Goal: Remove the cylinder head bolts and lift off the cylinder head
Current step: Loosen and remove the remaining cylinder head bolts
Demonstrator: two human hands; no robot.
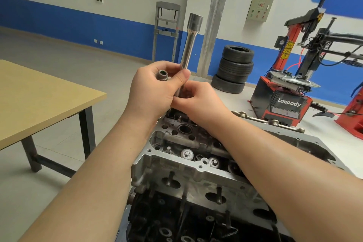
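Head view: left hand (157, 86) and right hand (198, 100) grip extension (189, 45), frame centre; head (176, 165) (heavy, rigid) wants end holds.

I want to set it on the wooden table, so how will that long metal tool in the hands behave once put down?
The long metal tool looks round and polished, so it would probably roll on the flat table and could slip in the left hand. It looks like solid steel, likely stiff and heavy for its size.
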